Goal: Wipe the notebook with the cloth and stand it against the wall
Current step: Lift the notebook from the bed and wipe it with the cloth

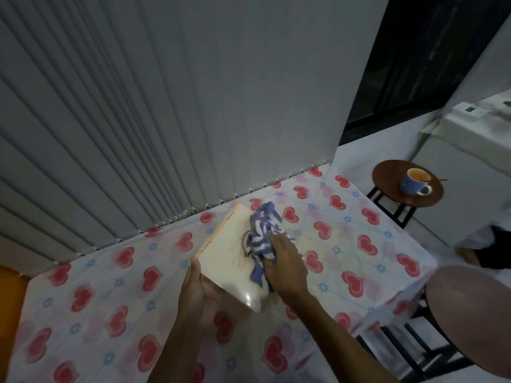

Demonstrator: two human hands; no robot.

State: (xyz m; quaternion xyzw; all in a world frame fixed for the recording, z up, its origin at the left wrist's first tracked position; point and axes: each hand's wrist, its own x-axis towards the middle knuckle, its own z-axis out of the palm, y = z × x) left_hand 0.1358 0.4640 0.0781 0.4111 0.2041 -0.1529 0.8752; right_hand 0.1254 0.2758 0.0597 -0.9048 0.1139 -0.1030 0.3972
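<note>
A cream spiral-bound notebook (pixel 226 254) lies flat on the table (pixel 96 299), which wears a cloth printed with red hearts. My left hand (pixel 197 288) grips the notebook's near left edge. My right hand (pixel 287 265) presses a crumpled blue-and-white cloth (pixel 262 233) onto the notebook's cover. The cloth covers the cover's right part. The wall of grey vertical blinds (pixel 193 106) rises just behind the notebook.
To the right stands a round brown stool (pixel 387 175) holding a blue cup (pixel 413 182) with a stick in it. A second round stool (pixel 470 313) sits at the near right. A dark window (pixel 428 51) and a white appliance (pixel 470 150) stand at the back right.
</note>
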